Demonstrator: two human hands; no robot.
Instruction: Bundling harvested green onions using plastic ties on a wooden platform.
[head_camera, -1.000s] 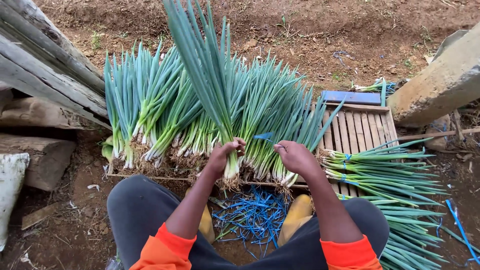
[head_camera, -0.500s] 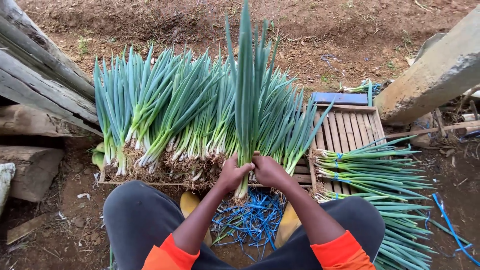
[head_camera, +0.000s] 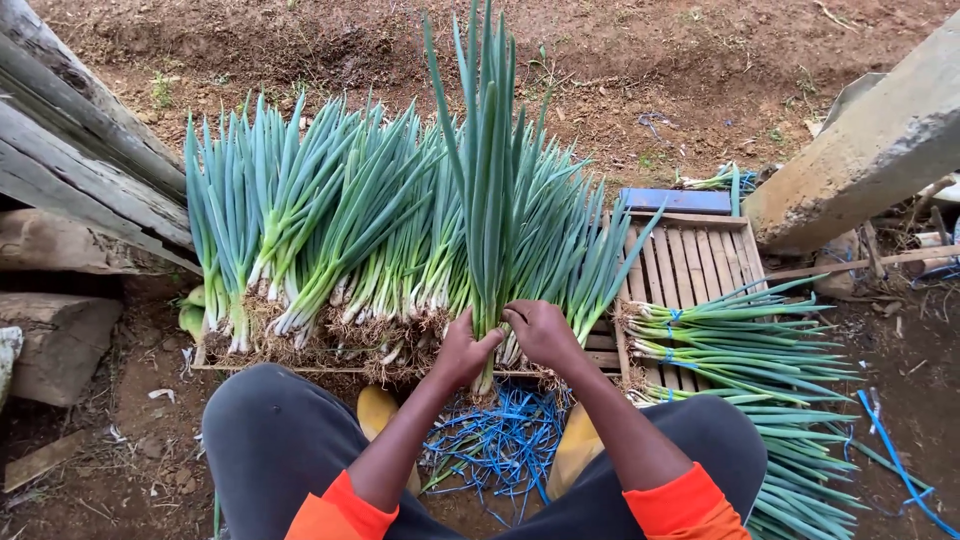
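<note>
My left hand (head_camera: 462, 352) and my right hand (head_camera: 541, 331) are both closed around the white base of one bunch of green onions (head_camera: 484, 190), which stands upright with its long leaves pointing up and away. The hands touch each other at the bunch's base. Behind and to the left, several more bunches of green onions (head_camera: 320, 230) lie in a row on a wooden slat crate (head_camera: 690, 262), roots toward me.
Tied onion bunches (head_camera: 740, 335) are stacked on the right, bound with blue strips. A pile of blue ties (head_camera: 500, 440) lies on the ground between my yellow boots (head_camera: 378, 410). Old timber (head_camera: 70, 150) is on the left, a concrete slab (head_camera: 870, 150) on the right.
My hands have come together from apart and gathered one bunch, raising it upright at the centre. The view has shifted slightly left and down.
</note>
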